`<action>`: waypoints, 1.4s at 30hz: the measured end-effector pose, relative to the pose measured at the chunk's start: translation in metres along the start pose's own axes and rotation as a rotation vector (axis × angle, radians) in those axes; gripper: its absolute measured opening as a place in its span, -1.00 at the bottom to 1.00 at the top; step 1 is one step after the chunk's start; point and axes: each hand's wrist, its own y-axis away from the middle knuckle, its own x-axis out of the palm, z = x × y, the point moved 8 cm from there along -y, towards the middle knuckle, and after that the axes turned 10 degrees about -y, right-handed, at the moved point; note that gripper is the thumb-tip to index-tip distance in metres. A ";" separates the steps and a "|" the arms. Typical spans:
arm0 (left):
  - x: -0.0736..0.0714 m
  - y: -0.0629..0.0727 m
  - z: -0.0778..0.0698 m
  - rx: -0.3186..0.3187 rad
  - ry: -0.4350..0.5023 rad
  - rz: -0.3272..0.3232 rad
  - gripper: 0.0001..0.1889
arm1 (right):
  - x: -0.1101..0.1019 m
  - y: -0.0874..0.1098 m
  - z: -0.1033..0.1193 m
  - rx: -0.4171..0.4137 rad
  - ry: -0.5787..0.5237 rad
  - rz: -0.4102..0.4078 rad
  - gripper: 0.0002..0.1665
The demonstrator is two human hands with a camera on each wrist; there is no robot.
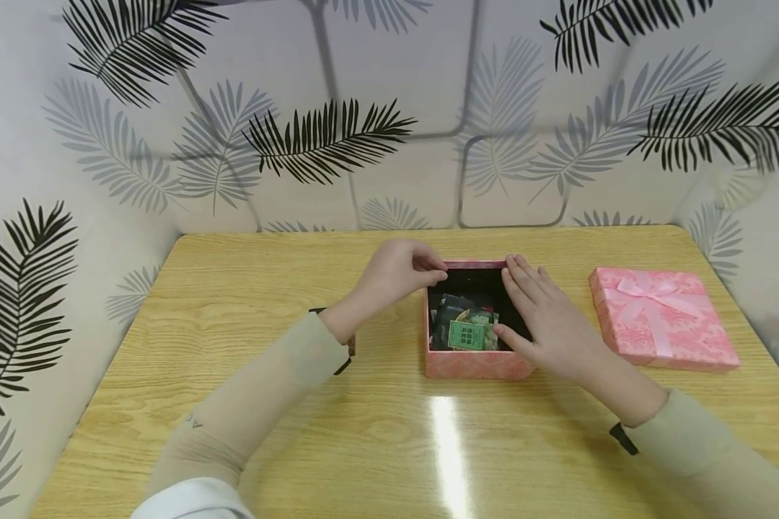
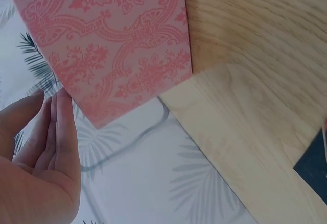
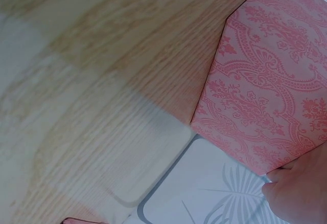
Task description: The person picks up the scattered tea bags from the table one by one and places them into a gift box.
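Note:
A pink patterned box (image 1: 480, 365) stands lidless on the table, its inside black. Several small dark and green packets (image 1: 467, 334) lie at its bottom. My left hand (image 1: 399, 270) is at the back left corner, its fingertips touching the rim, and the left wrist view shows the thumb apart from the fingers. Across the right rim lies my right hand (image 1: 552, 324), fingers straight toward the back corner and thumb over the box's inside. In the right wrist view, only part of that hand (image 3: 301, 185) shows against the box's edge.
To the right of the box lies its pink lid (image 1: 665, 317) with a ribbon bow. Both rest on a wooden table (image 1: 234, 288), which meets a leaf-patterned wall covering (image 1: 389, 173) at the back.

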 end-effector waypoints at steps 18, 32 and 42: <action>-0.032 0.021 0.045 -0.105 0.114 -0.065 -0.83 | -0.001 0.000 0.001 0.011 0.008 0.016 0.04; -0.037 0.043 0.098 -0.194 0.187 -0.104 -0.78 | 0.001 0.001 0.000 0.018 0.008 0.018 0.03; -0.040 0.059 0.137 -0.302 0.287 -0.110 -0.72 | 0.002 0.000 0.000 0.002 -0.003 -0.001 0.02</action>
